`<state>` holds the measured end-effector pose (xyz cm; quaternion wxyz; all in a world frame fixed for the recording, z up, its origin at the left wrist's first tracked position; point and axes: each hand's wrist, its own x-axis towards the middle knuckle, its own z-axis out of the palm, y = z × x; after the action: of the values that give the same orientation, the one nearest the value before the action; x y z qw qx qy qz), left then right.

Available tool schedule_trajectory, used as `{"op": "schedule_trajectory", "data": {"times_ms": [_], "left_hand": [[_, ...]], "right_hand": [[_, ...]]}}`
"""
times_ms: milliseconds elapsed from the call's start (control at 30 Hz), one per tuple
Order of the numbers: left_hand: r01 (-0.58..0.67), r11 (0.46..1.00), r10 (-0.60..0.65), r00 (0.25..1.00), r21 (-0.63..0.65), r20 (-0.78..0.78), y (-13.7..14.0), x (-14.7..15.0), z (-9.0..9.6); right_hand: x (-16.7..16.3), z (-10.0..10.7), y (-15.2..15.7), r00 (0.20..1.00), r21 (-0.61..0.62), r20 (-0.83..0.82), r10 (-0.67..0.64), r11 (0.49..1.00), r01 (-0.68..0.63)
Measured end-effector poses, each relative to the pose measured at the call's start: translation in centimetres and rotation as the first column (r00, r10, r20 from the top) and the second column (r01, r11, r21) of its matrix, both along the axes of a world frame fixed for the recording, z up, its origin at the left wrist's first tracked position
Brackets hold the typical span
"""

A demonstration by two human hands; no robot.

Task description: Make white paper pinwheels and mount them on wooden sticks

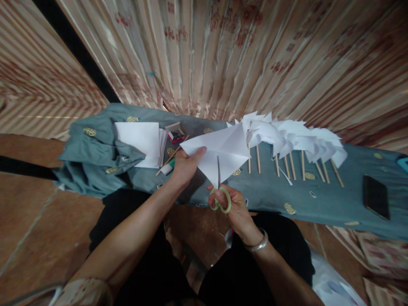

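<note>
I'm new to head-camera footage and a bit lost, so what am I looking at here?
There is no machine here: these are a person's bare hands, seen from a camera worn on their head, looking forward and down. The left hand holds a creased white sheet. The right hand holds scissors, with the blades at the sheet. On the patterned grey-green cloth lie a paper stack to the left, and to the right a row of folded paper shapes with sticks, then a dark phone.
</note>
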<state>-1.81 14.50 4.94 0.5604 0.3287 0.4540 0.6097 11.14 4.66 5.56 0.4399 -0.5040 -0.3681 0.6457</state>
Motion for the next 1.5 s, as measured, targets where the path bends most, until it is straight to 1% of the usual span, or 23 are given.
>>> {"op": "schedule_trajectory", "data": {"times_ms": [233,367,467,567,633,700,733,767,800,833,867,900,933,967,1000,1033,1067,1133,1233,1300,1367,1433,1500], "left_hand": [[-0.007,1.000,0.007,1.000,0.004,-0.018,0.1,0.1,-0.4],[-0.023,1.000,0.023,1.000,0.015,-0.012,0.3,-0.1,-0.2],[-0.058,0.998,0.058,0.998,0.012,-0.002,0.8,-0.6,0.1],[-0.101,0.995,0.101,0.995,0.000,0.013,1.4,-1.5,0.2],[-0.117,0.993,0.117,0.993,-0.005,0.029,1.7,-2.1,0.2],[-0.119,0.993,0.119,0.992,-0.010,0.039,1.8,-2.7,0.2],[-0.116,0.993,0.116,0.992,-0.013,0.040,1.8,-3.0,0.2],[-0.111,0.994,0.111,0.993,-0.016,0.040,1.7,-3.2,0.2],[-0.103,0.995,0.103,0.994,-0.020,0.037,1.6,-3.4,0.2],[-0.087,0.996,0.088,0.996,-0.026,0.032,1.4,-3.5,0.1],[-0.066,0.997,0.067,0.997,-0.032,0.026,1.2,-3.6,0.1],[-0.038,0.998,0.039,0.999,-0.041,0.017,1.0,-3.6,0.0],[-0.006,0.999,0.006,1.000,-0.051,0.006,0.7,-3.6,-0.1],[0.031,0.998,-0.031,0.999,-0.063,-0.006,0.5,-3.5,-0.2],[0.070,0.995,-0.072,0.997,-0.076,-0.018,0.3,-3.4,-0.3],[0.109,0.990,-0.112,0.993,-0.093,-0.028,0.1,-3.3,-0.4],[0.146,0.983,-0.151,0.988,-0.110,-0.036,-0.1,-3.2,-0.4],[0.225,0.964,-0.234,0.971,-0.140,-0.050,-0.6,-2.9,-0.5],[0.344,0.925,-0.358,0.931,-0.159,-0.068,-1.1,-2.4,-0.6],[0.397,0.904,-0.411,0.909,-0.159,-0.069,-1.4,-2.1,-0.6],[0.416,0.896,-0.426,0.904,-0.154,-0.039,-1.5,-1.9,-0.5],[0.438,0.886,-0.437,0.898,-0.149,0.040,-1.4,-1.8,-0.3],[0.479,0.866,-0.459,0.876,-0.142,0.150,-1.5,-1.6,-0.1]], "right_hand": [[-0.1,0.0,-0.1,0.999,-0.031,-0.041,-0.004,1.000,0.003],[0.0,-0.2,-0.2,0.996,-0.045,-0.080,0.041,0.998,-0.045],[0.3,-0.2,-0.5,0.988,-0.020,-0.079,0.131,0.991,-0.133],[1.0,0.5,-0.8,0.967,0.026,-0.039,0.250,0.968,-0.250],[1.8,1.3,-1.0,0.937,0.044,-0.005,0.350,0.936,-0.349],[2.8,2.0,-1.2,0.892,0.041,0.023,0.452,0.891,-0.453],[3.4,2.3,-1.2,0.873,0.040,0.027,0.487,0.872,-0.487],[4.0,2.4,-1.2,0.869,0.039,0.028,0.494,0.868,-0.495],[4.6,2.5,-1.1,0.885,0.049,0.033,0.465,0.883,-0.466],[5.2,2.4,-1.0,0.922,0.069,0.049,0.384,0.919,-0.387],[5.7,2.3,-0.9,0.963,0.098,0.079,0.258,0.959,-0.265],[6.2,2.0,-0.7,0.988,0.139,0.124,0.094,0.984,-0.111],[6.7,1.8,-0.4,0.981,0.182,0.180,-0.070,0.983,0.036],[7.0,1.6,-0.2,0.948,0.228,0.242,-0.205,0.962,0.150],[7.4,1.3,0.0,0.906,0.272,0.300,-0.300,0.937,0.220],[7.6,1.1,0.2,0.868,0.312,0.352,-0.350,0.918,0.244],[7.8,0.9,0.3,0.836,0.345,0.402,-0.373,0.908,0.239],[8.1,0.6,0.4,0.791,0.378,0.487,-0.370,0.906,0.191],[8.0,0.3,0.5,0.759,0.376,0.555,-0.341,0.917,0.136],[7.7,0.2,0.5,0.786,0.359,0.533,-0.314,0.925,0.126],[7.5,0.1,0.6,0.837,0.333,0.468,-0.283,0.934,0.129],[7.2,0.0,0.8,0.876,0.311,0.392,-0.282,0.936,0.163],[6.9,-0.3,1.2,0.879,0.313,0.338,-0.335,0.921,0.231]]}}
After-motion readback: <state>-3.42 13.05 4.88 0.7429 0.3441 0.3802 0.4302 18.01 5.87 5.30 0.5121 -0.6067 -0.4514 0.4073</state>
